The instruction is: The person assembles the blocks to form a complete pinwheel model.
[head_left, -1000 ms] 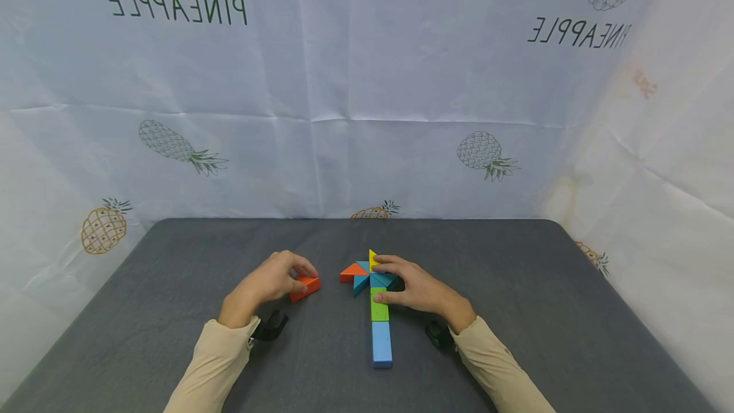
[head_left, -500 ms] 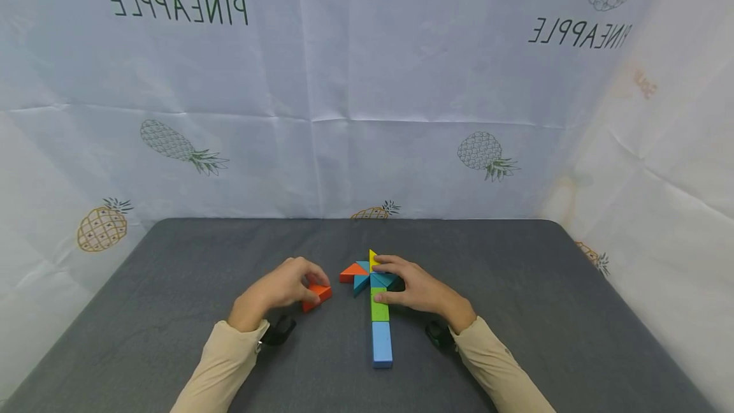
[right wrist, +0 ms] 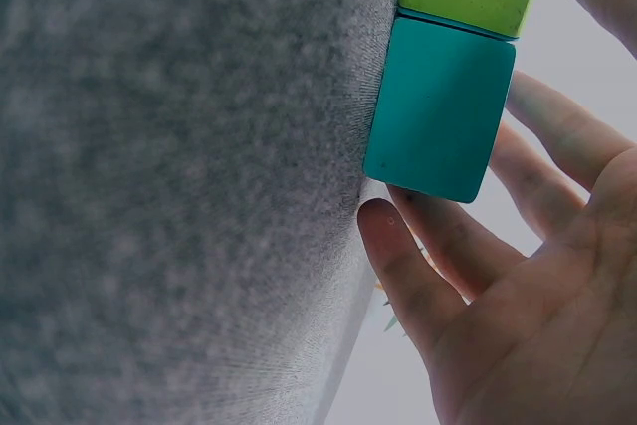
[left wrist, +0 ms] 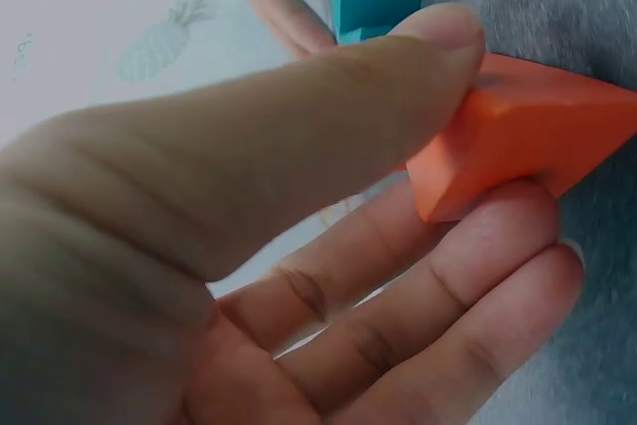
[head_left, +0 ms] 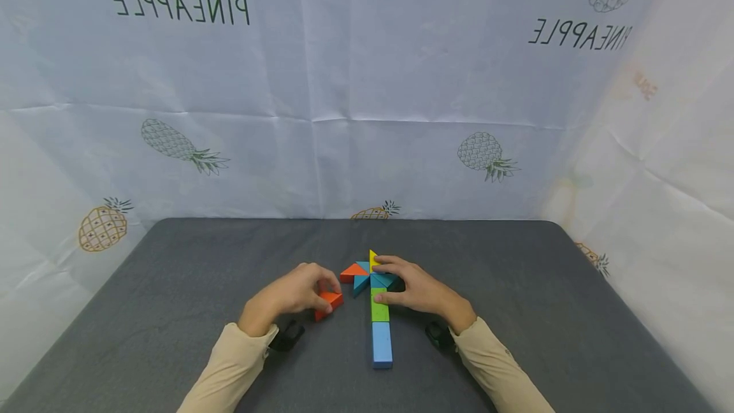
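In the head view my left hand (head_left: 292,295) pinches an orange triangular block (head_left: 335,299) between thumb and fingers, just left of the flat block figure. The left wrist view shows the thumb on one side of it and fingertips underneath. My right hand (head_left: 421,289) rests over the figure, its thumb on a green block (head_left: 380,312) and its fingers by a yellow triangle (head_left: 372,260). Around the figure's centre lie another orange triangle (head_left: 353,271) and several blue-teal triangles (head_left: 360,283). A teal block face (right wrist: 438,106) shows beside the right fingers in the right wrist view.
Below the green block, a light blue rectangular block (head_left: 381,343) forms the figure's lower end. All of it lies on a dark grey table (head_left: 493,253). A white cloth (head_left: 344,81) printed with pineapples hangs behind the table's back edge.
My left hand has moved right and slightly toward me, carrying the orange triangular block closer to the figure. The right hand and the laid blocks look unchanged.
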The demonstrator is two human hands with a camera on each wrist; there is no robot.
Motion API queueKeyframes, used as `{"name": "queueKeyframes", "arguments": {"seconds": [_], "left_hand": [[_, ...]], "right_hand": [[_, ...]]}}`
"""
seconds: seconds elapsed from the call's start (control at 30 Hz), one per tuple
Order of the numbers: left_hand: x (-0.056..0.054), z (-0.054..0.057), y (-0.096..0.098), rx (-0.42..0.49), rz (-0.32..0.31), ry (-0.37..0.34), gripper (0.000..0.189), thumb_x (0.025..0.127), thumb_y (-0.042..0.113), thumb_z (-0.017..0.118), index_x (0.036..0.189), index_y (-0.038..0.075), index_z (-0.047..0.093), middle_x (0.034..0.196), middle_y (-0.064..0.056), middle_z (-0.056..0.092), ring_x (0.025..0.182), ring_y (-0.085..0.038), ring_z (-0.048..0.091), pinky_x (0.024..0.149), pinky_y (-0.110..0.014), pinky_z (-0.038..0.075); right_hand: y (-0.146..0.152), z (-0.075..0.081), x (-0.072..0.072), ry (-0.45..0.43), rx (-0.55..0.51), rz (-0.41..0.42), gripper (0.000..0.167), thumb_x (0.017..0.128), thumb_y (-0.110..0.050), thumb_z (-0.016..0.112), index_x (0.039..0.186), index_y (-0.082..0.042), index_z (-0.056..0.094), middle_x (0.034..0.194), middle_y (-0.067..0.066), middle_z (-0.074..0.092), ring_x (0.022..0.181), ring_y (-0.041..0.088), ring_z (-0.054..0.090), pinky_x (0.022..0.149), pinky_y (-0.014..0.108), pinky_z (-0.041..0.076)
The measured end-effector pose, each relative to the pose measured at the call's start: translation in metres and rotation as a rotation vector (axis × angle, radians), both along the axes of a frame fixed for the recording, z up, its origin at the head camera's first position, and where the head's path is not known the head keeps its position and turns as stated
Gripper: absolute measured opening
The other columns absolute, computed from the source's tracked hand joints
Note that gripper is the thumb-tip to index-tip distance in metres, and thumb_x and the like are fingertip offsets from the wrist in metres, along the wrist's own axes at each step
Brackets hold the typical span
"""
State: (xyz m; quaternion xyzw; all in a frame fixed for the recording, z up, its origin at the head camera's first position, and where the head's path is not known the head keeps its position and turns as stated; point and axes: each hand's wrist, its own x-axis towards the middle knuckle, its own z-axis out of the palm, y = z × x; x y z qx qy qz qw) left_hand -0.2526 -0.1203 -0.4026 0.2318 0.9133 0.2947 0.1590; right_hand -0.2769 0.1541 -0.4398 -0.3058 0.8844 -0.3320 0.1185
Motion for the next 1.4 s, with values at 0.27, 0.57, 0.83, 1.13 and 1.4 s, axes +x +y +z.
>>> {"name": "queueKeyframes", "arguments": {"seconds": [0.27, 0.57, 0.83, 1.13, 1.4], "left_hand": [[0.004, 0.002, 0.006, -0.024, 0.022, -0.037, 0.031, 0.079, 0.011, 0.084, 0.107, 0.012, 0.071, 0.095, -0.001, 0.068, 0.088, -0.017, 0.056, 0.076, -0.036, 0.052], [0.008, 0.008, -0.002, -0.096, 0.018, -0.071, 0.039, 0.072, 0.011, 0.088, 0.106, 0.013, 0.068, 0.089, 0.002, 0.067, 0.088, -0.016, 0.055, 0.077, -0.036, 0.049], [0.007, 0.002, 0.004, -0.026, -0.018, -0.059, 0.033, 0.074, 0.015, 0.088, 0.096, 0.011, 0.064, 0.080, 0.003, 0.064, 0.076, -0.013, 0.055, 0.070, -0.030, 0.048], [0.006, 0.001, 0.006, 0.033, -0.054, -0.099, 0.034, 0.076, 0.015, 0.087, 0.098, 0.009, 0.061, 0.079, 0.002, 0.065, 0.077, -0.014, 0.055, 0.070, -0.030, 0.047], [0.004, -0.003, 0.006, 0.064, -0.065, -0.115, 0.032, 0.078, 0.014, 0.085, 0.098, 0.011, 0.060, 0.079, 0.003, 0.065, 0.077, -0.015, 0.056, 0.069, -0.029, 0.047]], "right_hand": [[0.000, 0.000, 0.000, -0.004, -0.002, 0.001, 0.066, 0.093, -0.042, 0.068, 0.146, -0.008, 0.049, 0.158, 0.011, 0.037, 0.146, 0.037, 0.033, 0.113, 0.061, 0.034], [0.000, 0.000, 0.000, -0.008, -0.001, -0.006, 0.066, 0.092, -0.042, 0.069, 0.146, -0.009, 0.049, 0.159, 0.010, 0.036, 0.147, 0.036, 0.033, 0.113, 0.060, 0.034], [0.000, 0.000, -0.002, -0.012, -0.008, -0.003, 0.066, 0.093, -0.042, 0.068, 0.146, -0.008, 0.049, 0.158, 0.011, 0.037, 0.146, 0.037, 0.034, 0.113, 0.061, 0.034], [0.000, 0.002, 0.000, 0.000, -0.010, 0.007, 0.066, 0.093, -0.041, 0.068, 0.146, -0.008, 0.049, 0.158, 0.011, 0.037, 0.147, 0.036, 0.033, 0.114, 0.060, 0.033], [0.000, 0.002, -0.001, -0.004, -0.013, 0.008, 0.066, 0.093, -0.042, 0.068, 0.146, -0.007, 0.049, 0.158, 0.011, 0.037, 0.146, 0.036, 0.034, 0.113, 0.059, 0.034]]}}
